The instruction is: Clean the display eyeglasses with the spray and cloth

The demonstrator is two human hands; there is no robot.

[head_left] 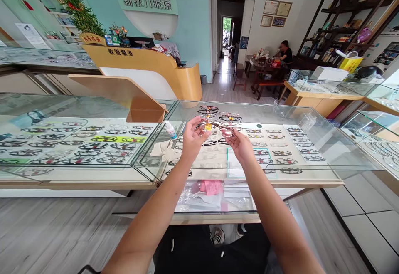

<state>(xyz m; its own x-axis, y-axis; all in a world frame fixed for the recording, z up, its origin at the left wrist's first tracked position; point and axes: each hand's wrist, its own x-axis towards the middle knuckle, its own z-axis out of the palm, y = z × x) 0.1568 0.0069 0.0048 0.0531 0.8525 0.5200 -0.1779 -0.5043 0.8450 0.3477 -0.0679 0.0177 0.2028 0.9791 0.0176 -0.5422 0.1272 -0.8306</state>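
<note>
A pair of eyeglasses (pixel 215 125) with a thin reddish-brown frame is held up between my two hands, above the glass display counter. One lens carries a yellow sticker. My left hand (pixel 193 134) pinches the glasses at their left end, by the stickered lens. At the other end my right hand (pixel 239 141) grips the frame near the right lens, fingers closed. Beyond the hands, several folded glasses (pixel 230 118) are lined up on the counter. A white spray bottle (pixel 170 129) and a pale crumpled cloth (pixel 162 151) are left of my left hand.
Rows of glasses fill the glass case (pixel 311 118) below and the case to the left. A tilted brown-backed board (pixel 124 91) stands on the left counter. A cashier desk (pixel 187 83) is behind. At the back right, a person (pixel 286 53) sits by a wooden table.
</note>
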